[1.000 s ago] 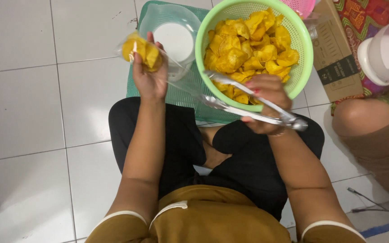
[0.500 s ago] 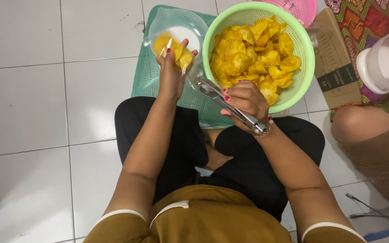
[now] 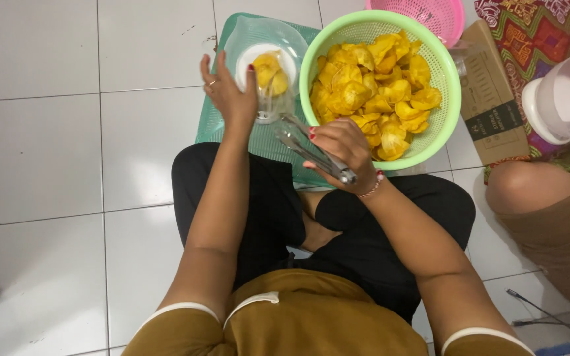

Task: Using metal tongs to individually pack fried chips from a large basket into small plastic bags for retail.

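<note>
White tiles; left hand [image 3: 229, 92] pinches clear bag [image 3: 268, 79], right hand [image 3: 341, 148] clasps metal tongs [image 3: 311, 151].

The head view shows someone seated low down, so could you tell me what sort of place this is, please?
Probably a home floor used for packing snacks. The person sits on white floor tiles, with a green basket of yellow chips in front, and a cardboard box beside it.

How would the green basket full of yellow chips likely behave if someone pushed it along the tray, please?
The green basket looks like thin perforated plastic, so it is probably light and would flex a little. The yellow chips are heaped near its rim, so a sharp shove might spill some. They look thin and crisp, likely fragile. Its wide round shape seems unlikely to tip.
</note>
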